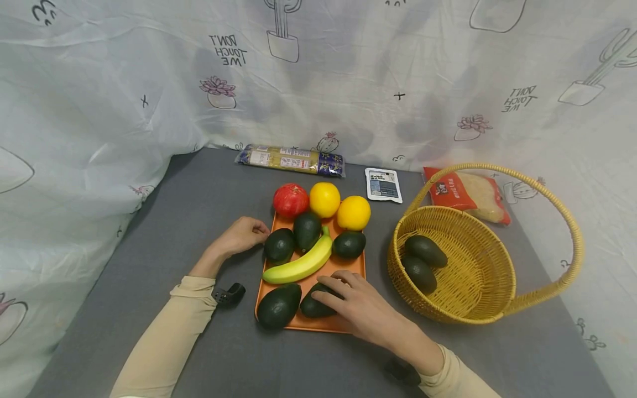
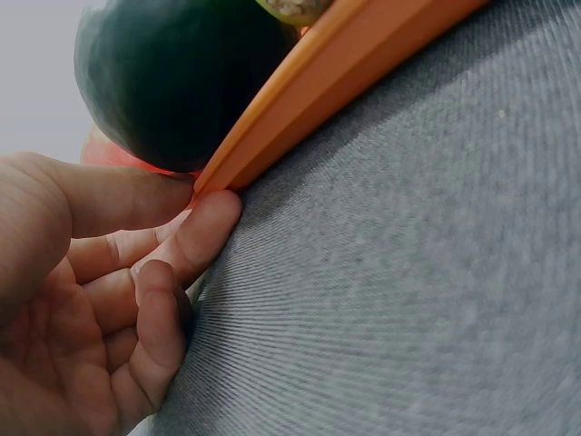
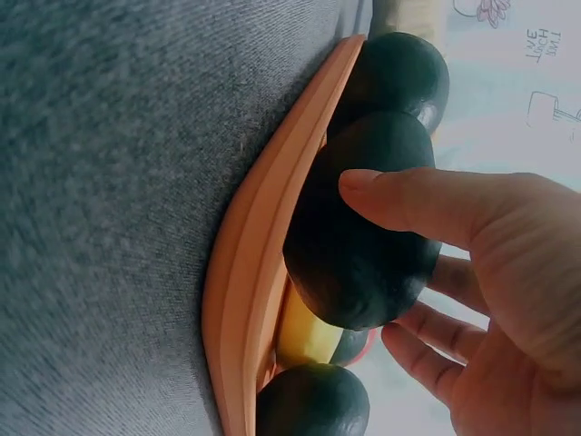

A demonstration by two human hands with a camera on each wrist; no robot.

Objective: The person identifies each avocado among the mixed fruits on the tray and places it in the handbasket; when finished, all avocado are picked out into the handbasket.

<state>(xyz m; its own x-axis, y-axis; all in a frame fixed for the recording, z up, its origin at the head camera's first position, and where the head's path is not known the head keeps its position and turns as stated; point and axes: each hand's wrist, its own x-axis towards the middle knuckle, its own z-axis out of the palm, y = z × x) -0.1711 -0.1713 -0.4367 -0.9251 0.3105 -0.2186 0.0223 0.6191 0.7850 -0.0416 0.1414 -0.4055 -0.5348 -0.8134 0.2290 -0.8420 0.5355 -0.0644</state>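
An orange tray (image 1: pixel 355 268) bears several dark green avocados, a yellow banana (image 1: pixel 301 266), a red pomegranate (image 1: pixel 291 200) and two oranges (image 1: pixel 325 199) at its far end. At the tray's left edge, my left hand (image 1: pixel 241 236) pinches the rim (image 2: pixel 290 104) between thumb and forefinger, beside an avocado (image 1: pixel 280 246). My right hand (image 1: pixel 365 309) grips an avocado (image 3: pixel 363 254) at the near right part of the tray, thumb on one side and fingers on the other. Another avocado (image 1: pixel 278 307) lies to its left, in the near left corner.
Right of the tray stands a yellow wicker basket (image 1: pixel 502 276) with a tall handle; two avocados (image 1: pixel 425 251) lie inside. Behind are a noodle pack (image 1: pixel 291 160), a white packet (image 1: pixel 383 185) and a red bag (image 1: pixel 450 190). A patterned white curtain (image 1: pixel 318 83) encloses the grey table.
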